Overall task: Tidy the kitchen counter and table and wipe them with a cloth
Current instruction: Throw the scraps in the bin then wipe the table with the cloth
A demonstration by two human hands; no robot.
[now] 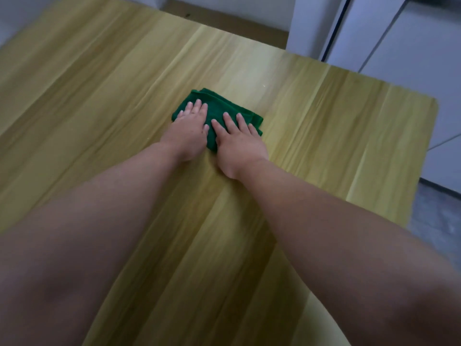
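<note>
The green cloth (219, 102) lies crosswise under left hand (188, 128) and right hand (240, 143) alike. Both grips are apart, fingers pressing flat.

Cloth (217, 109): dark green, soft nap, folded into a small thick pad, with layered edges showing along its far and right sides. It lies flat on the table, toward the far part of the top and well in from every edge. The left hand (189, 126) and right hand (239, 139) press on it side by side, fingers straight. Table (99, 83): pale yellowish wood-grain top with lengthwise bands, a smooth surface and a rounded far right corner.
</note>
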